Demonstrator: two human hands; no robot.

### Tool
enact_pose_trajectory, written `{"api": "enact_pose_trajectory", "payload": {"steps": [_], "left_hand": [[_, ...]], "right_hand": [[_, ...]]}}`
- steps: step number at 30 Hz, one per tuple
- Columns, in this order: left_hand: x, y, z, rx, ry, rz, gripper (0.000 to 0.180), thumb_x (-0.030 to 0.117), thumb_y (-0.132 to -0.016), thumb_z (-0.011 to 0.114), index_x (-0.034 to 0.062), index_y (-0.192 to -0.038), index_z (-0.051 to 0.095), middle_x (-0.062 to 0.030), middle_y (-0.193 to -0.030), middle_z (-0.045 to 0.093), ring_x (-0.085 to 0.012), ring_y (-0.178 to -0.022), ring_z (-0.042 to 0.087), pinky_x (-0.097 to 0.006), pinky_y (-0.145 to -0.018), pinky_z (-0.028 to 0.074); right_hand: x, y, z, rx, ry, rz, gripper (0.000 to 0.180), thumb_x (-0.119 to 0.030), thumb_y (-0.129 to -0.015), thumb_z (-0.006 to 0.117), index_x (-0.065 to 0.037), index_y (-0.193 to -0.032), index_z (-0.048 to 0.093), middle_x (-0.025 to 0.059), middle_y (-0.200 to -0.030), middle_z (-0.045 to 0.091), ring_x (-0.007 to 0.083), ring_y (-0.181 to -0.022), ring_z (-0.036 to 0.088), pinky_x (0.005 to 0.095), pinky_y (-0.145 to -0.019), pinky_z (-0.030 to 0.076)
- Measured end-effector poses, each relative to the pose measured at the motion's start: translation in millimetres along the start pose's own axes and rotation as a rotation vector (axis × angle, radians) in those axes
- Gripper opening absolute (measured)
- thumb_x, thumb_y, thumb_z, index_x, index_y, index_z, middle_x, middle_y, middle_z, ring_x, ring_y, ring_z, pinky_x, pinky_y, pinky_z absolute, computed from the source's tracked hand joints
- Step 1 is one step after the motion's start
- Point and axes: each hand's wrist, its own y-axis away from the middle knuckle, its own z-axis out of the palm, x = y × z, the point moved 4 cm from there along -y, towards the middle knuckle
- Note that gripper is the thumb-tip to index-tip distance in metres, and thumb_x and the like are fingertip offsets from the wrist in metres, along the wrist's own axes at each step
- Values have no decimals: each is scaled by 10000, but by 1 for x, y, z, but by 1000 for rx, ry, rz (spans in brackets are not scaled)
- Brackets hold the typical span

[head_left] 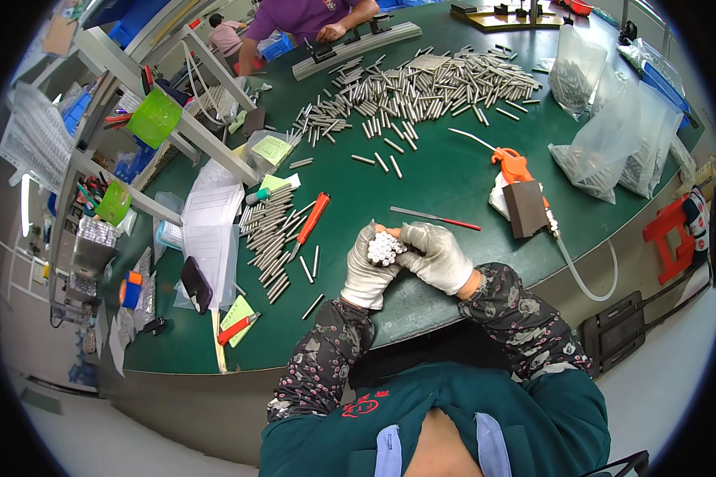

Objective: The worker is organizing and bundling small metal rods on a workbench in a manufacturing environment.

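Both my hands wear pale work gloves with bare fingertips and are closed around one bundle of short metal rods (383,250) near the table's front edge. The rods' round ends face me. My left hand (364,270) wraps the bundle from the left, and my right hand (439,258) grips it from the right, its fingers at the rod ends. Just beyond my hands lies a thin file (436,219) with a red handle. To the left are a loose pile of metal rods (268,230) and an orange utility knife (316,216).
A large heap of rods (429,83) covers the far middle. An orange air gun (514,165) with a hose and a brown block (527,210) sit at right, plastic bags (597,151) beyond. Papers (212,230) and a phone (196,284) lie left. A co-worker (302,20) sits across.
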Motion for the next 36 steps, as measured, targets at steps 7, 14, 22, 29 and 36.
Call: {"api": "enact_pose_trajectory", "payload": {"steps": [7, 14, 22, 29, 36], "left_hand": [[-11, 3, -1, 82, 85, -12, 557, 15, -685, 690, 126, -1144, 394, -18, -966, 518, -122, -843, 553, -241, -726, 487], [-22, 2, 5, 49, 491, -298, 350, 112, -789, 563, 86, -1110, 427, -29, -971, 543, -129, -864, 557, -259, -785, 486], [2, -2, 7, 17, 532, -236, 330, 90, -838, 553, 51, -1124, 394, -32, -967, 548, -110, -848, 551, -245, -799, 485], [-4, -7, 6, -116, 497, -201, 326, 91, -825, 561, 64, -1092, 377, -11, -947, 523, -91, -849, 530, -233, -829, 454], [-17, -9, 1, -158, -28, -111, 336, 134, -794, 605, 36, -1031, 388, 36, -855, 539, -75, -785, 531, -216, -846, 419]], "right_hand": [[-4, -1, 0, 19, 26, -65, 367, -3, -673, 648, -11, -1035, 588, 125, -733, 563, 262, -669, 570, 312, -604, 443], [5, 1, 1, 24, 9, 114, 293, -72, -679, 662, -6, -955, 587, 152, -752, 573, 300, -705, 578, 345, -622, 459], [8, 0, 2, 20, -7, 177, 311, -70, -687, 655, 2, -982, 585, 158, -832, 598, 288, -762, 600, 323, -674, 480], [7, -1, 4, 1, -34, 236, 298, -52, -695, 632, 1, -985, 586, 155, -850, 600, 269, -774, 605, 308, -688, 482], [11, 0, 8, 16, -55, 227, 301, -53, -704, 622, -6, -1000, 588, 159, -854, 602, 272, -780, 605, 310, -691, 480]]}}
